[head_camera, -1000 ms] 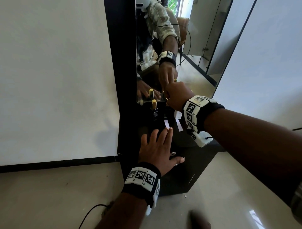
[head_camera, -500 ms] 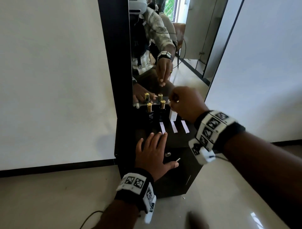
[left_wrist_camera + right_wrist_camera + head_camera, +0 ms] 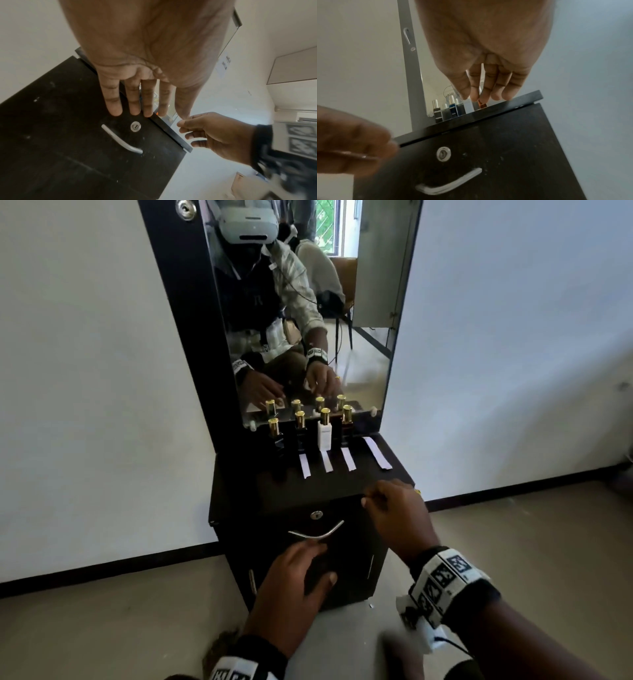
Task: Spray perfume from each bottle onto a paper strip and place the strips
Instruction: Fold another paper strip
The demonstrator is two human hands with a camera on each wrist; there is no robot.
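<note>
Four gold-capped perfume bottles stand in a row against the mirror: a dark one (image 3: 275,436), a second dark one (image 3: 300,429), a white one (image 3: 324,431) and a brown one (image 3: 346,426). White paper strips lie in front of the second (image 3: 304,465), third (image 3: 327,461) and fourth (image 3: 348,458) bottles. A longer strip (image 3: 377,453) lies at the far right. My right hand (image 3: 394,508) hovers at the cabinet top's front right edge, fingers loosely curled and holding nothing. My left hand (image 3: 298,573) is lower, in front of the door, with straight fingers (image 3: 133,102) and nothing in it.
The bottles stand on a black cabinet (image 3: 239,498) with a tall mirror (image 3: 359,354) behind them. Its door has a keyhole (image 3: 317,514) and a curved metal handle (image 3: 317,536). White walls flank it and tiled floor (image 3: 531,542) lies around it.
Both hands have drawn back from the cabinet top toward me. My right hand left the bottles, and my left slid off the top to in front of the door. The view has pulled back.
</note>
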